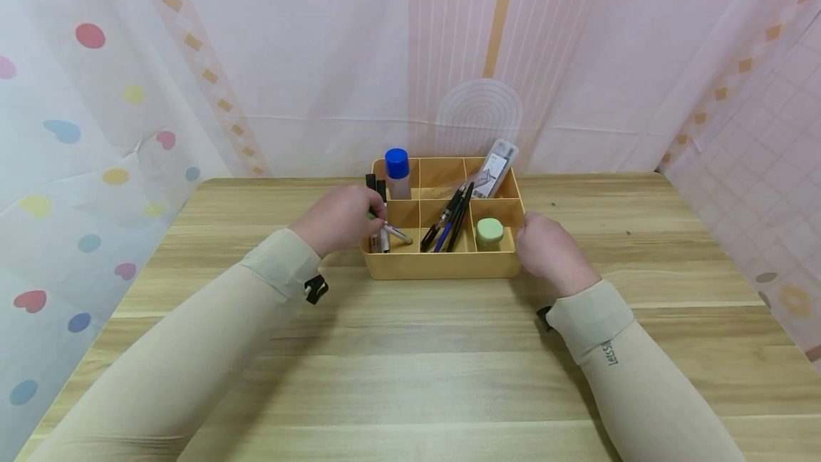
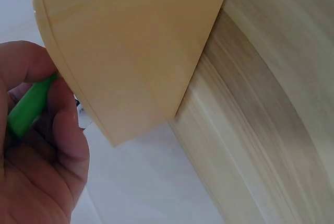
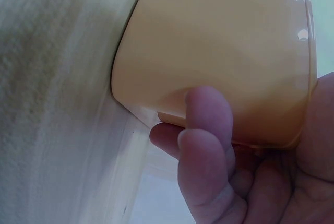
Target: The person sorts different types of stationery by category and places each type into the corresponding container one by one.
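Observation:
A yellow desk organizer (image 1: 442, 267) divided into compartments stands on the table. My left hand (image 1: 340, 218) pinches a slim pen-like stick (image 1: 399, 234) over the front left compartment, its pale tip slanting down to the right. In the left wrist view its green end (image 2: 32, 106) shows between thumb and fingers. Two black-capped markers (image 1: 383, 216) stand upright beside those fingers. At the organizer's right side, my right hand (image 1: 551, 248) grips the wall. The right wrist view shows its fingers (image 3: 206, 153) against the outer face and the thumb side by the rim.
Several pens (image 1: 457, 216) lean in the front middle compartment. A pale green lidded container (image 1: 490, 229) sits front right. Behind are a blue-capped bottle (image 1: 398, 170) and a clear case (image 1: 499, 164). A patterned curtain (image 1: 321, 55) hangs behind the wooden table (image 1: 410, 362).

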A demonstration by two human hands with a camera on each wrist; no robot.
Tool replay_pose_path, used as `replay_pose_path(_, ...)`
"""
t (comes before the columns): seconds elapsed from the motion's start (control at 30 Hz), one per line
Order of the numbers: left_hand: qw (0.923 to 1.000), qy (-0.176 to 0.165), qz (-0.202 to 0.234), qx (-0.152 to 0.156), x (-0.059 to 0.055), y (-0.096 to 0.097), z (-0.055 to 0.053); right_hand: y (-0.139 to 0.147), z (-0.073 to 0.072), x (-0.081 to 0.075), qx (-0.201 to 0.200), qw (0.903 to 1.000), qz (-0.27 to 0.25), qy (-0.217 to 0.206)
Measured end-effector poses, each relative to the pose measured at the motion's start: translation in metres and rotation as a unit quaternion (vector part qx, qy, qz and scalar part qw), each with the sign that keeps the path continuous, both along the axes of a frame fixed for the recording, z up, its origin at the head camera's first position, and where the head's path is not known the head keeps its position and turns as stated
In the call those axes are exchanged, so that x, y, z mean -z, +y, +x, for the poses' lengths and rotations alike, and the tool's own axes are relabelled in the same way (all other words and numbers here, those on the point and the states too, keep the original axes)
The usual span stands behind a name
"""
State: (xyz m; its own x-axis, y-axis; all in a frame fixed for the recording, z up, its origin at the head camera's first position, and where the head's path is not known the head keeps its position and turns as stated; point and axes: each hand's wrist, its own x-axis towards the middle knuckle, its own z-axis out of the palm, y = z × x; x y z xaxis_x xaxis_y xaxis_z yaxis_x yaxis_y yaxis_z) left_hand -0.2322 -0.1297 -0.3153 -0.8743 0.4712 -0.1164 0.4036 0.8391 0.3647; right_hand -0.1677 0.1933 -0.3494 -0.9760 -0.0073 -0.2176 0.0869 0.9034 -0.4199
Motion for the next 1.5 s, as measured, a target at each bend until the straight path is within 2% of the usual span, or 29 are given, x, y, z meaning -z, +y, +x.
replay_pose_path(0.17,0.9999,0.004,-0.010,0.004,0.000,0.000,-0.001,0.000,0.000,0.000,0.003,1.0000,-0.005,-0.007)
replay_pose_path(0.37,0.9990,0.028,-0.024,0.027,-0.001,-0.001,-0.002,0.000,-0.001,-0.001,0.010,0.9998,-0.008,-0.014)
replay_pose_path(0.67,0.9971,0.041,-0.033,0.056,-0.006,0.001,-0.005,-0.001,0.000,-0.001,0.011,0.9998,-0.010,-0.014)
replay_pose_path(0.77,0.9965,0.045,-0.041,0.057,-0.006,0.004,-0.006,-0.001,0.000,-0.001,0.011,0.9998,-0.011,-0.016)
replay_pose_path(0.97,0.9950,0.065,-0.064,0.041,-0.004,0.012,-0.005,-0.001,-0.001,-0.001,0.011,0.9997,-0.014,-0.016)
replay_pose_path(1.13,0.9946,0.077,-0.063,0.030,-0.003,0.018,-0.006,-0.001,0.000,-0.001,0.008,0.9998,-0.011,-0.011)
replay_pose_path(1.5,0.9975,0.061,-0.035,-0.001,-0.004,0.030,-0.011,0.000,0.000,-0.001,0.002,1.0000,-0.009,0.001)
